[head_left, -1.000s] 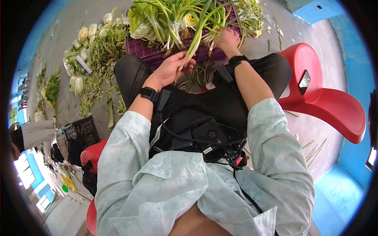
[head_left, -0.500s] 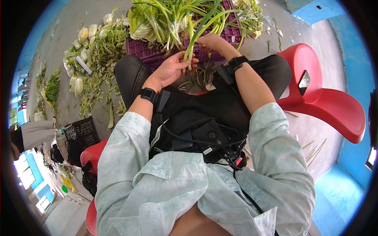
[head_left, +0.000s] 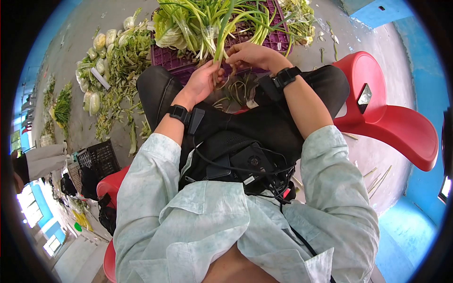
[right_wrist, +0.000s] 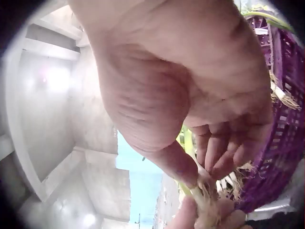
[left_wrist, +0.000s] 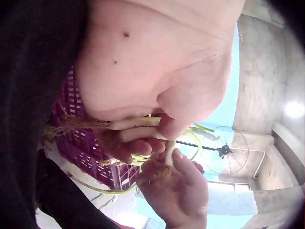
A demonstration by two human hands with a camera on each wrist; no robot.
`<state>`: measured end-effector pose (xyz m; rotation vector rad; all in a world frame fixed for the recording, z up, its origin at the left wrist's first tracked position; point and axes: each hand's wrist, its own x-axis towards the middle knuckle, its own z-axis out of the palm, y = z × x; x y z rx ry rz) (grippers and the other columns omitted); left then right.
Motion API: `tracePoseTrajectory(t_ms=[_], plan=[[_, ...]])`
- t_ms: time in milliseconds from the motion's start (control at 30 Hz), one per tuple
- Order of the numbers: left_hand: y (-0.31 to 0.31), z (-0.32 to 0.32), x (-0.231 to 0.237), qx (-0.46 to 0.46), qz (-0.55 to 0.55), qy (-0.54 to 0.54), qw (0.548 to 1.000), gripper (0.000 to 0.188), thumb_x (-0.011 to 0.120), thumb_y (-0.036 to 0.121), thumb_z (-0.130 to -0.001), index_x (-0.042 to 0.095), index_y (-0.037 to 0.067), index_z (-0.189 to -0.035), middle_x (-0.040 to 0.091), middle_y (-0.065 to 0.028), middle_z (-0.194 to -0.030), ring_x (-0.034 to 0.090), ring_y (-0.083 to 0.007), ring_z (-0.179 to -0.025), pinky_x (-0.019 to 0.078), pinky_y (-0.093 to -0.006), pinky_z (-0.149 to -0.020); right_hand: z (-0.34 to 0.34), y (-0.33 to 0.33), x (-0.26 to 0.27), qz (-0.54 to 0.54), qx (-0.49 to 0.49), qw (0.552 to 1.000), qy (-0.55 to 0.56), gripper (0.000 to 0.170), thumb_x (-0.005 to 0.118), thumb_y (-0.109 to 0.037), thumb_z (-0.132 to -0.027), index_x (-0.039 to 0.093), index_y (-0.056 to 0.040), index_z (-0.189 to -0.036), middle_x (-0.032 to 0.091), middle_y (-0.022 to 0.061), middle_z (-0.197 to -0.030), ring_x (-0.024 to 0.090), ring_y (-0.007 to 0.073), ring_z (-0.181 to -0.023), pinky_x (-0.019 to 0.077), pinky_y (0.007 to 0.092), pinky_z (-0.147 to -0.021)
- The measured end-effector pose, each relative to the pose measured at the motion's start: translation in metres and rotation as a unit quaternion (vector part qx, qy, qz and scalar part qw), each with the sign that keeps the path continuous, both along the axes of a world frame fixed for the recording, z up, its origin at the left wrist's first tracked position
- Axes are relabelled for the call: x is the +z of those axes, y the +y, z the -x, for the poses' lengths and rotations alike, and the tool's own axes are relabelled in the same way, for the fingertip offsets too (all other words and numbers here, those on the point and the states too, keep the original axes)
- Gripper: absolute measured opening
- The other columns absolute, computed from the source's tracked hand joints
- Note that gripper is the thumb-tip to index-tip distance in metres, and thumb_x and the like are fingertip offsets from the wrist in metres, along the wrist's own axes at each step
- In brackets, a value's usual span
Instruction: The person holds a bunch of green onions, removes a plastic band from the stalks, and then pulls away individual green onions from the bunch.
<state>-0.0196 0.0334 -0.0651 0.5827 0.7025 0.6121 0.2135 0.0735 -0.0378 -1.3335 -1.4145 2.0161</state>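
My left hand (head_left: 203, 81) holds a few scallions (head_left: 220, 47), their green leaves rising over the crate. In the left wrist view their white stems (left_wrist: 136, 125) lie under the thumb, with stringy roots to the left. Close beside it, my right hand (head_left: 257, 55) pinches a scallion stem (left_wrist: 169, 155) between thumb and finger. In the right wrist view the rooty white ends (right_wrist: 206, 202) sit between the right thumb and the left fingertips (right_wrist: 188, 214). A purple crate (head_left: 169, 57) in front carries more scallions (head_left: 205, 35) and a leafy head of greens (head_left: 169, 35).
Chinese cabbages (head_left: 100, 41) and a heap of trimmed leaves (head_left: 123, 61) lie on the floor at left. More greens (head_left: 302, 23) lie right of the crate. A red stool (head_left: 365, 89) with a dark flat object on it stands at right.
My right hand has come from the scallions at the crate's right side, moving left and nearer, to the left hand. The left hand's scallions now stand more upright.
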Motion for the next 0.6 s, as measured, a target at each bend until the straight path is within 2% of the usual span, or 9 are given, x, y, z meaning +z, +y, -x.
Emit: tracePoseTrajectory(t_ms=[67, 167, 267, 367, 400, 500, 600], plan=[[0.001, 0.002, -0.007, -0.005, -0.008, 0.013, 1.000, 0.026, 0.055, 0.025, -0.107, 0.058, 0.012, -0.129, 0.060, 0.0021, -0.095, 0.055, -0.0129, -0.084, 0.0486, -0.0330, -0.086, 0.004, -0.003, -0.002, -0.007, 0.039, 0.999, -0.036, 0.030, 0.077, -0.020, -0.088, 0.067, -0.0009, -0.109, 0.066, 0.0002, -0.090, 0.060, 0.0074, -0.075, 0.0484, 0.0218, -0.067], [-0.001, 0.001, -0.010, -0.023, -0.040, 0.071, 0.996, 0.026, 0.055, 0.029, -0.107, 0.059, 0.013, -0.127, 0.062, 0.0021, -0.096, 0.057, -0.0122, -0.086, 0.0499, -0.0328, -0.085, 0.010, -0.009, -0.001, -0.053, 0.056, 0.995, -0.068, 0.037, 0.082, -0.025, -0.078, 0.069, 0.0006, -0.101, 0.066, 0.0018, -0.081, 0.060, 0.0106, -0.067, 0.0478, 0.0247, -0.058], [-0.007, -0.008, 0.001, -0.029, -0.033, 0.128, 0.991, 0.028, 0.054, 0.030, -0.108, 0.059, 0.012, -0.129, 0.064, 0.0004, -0.102, 0.062, -0.0127, -0.091, 0.0519, -0.0324, -0.083, 0.018, -0.014, 0.013, -0.119, 0.125, 0.960, -0.219, 0.042, 0.083, -0.025, -0.076, 0.065, 0.0007, -0.104, 0.066, 0.0046, -0.086, 0.061, 0.0105, -0.071, 0.0484, 0.0257, -0.057], [-0.010, -0.011, 0.009, -0.030, -0.028, 0.166, 0.985, 0.030, 0.052, 0.030, -0.109, 0.057, 0.012, -0.132, 0.066, -0.0015, -0.111, 0.065, -0.0144, -0.096, 0.0541, -0.0327, -0.084, 0.024, -0.015, -0.001, -0.115, 0.210, 0.955, -0.175, 0.039, 0.082, -0.024, -0.074, 0.066, -0.0033, -0.102, 0.065, 0.0052, -0.082, 0.060, 0.0103, -0.069, 0.0494, 0.0262, -0.057], [-0.010, -0.010, 0.006, -0.023, -0.030, 0.160, 0.986, 0.031, 0.052, 0.030, -0.109, 0.057, 0.011, -0.133, 0.066, -0.0021, -0.113, 0.066, -0.0150, -0.098, 0.0548, -0.0334, -0.084, 0.027, -0.016, -0.006, -0.128, 0.215, 0.948, -0.195, 0.038, 0.082, -0.024, -0.072, 0.068, -0.0040, -0.100, 0.069, 0.0090, -0.083, 0.066, 0.0182, -0.072, 0.0533, 0.0320, -0.063], [-0.010, -0.010, 0.005, -0.018, -0.025, 0.153, 0.988, 0.031, 0.051, 0.031, -0.109, 0.057, 0.013, -0.133, 0.067, 0.0001, -0.114, 0.067, -0.0133, -0.094, 0.0555, -0.0315, -0.083, 0.032, -0.030, -0.020, -0.300, 0.112, 0.921, -0.223, 0.029, 0.079, -0.026, -0.067, 0.073, -0.0030, -0.084, 0.070, 0.0116, -0.071, 0.069, 0.0259, -0.067, 0.0532, 0.0370, -0.061], [-0.011, -0.011, 0.010, -0.019, -0.034, 0.145, 0.989, 0.030, 0.051, 0.031, -0.109, 0.057, 0.015, -0.134, 0.067, 0.0011, -0.113, 0.068, -0.0126, -0.092, 0.0554, -0.0299, -0.082, 0.032, -0.027, -0.020, -0.343, 0.134, 0.896, -0.248, 0.034, 0.078, -0.025, -0.068, 0.073, -0.0017, -0.091, 0.072, 0.0162, -0.077, 0.072, 0.0310, -0.073, 0.0550, 0.0425, -0.066]])
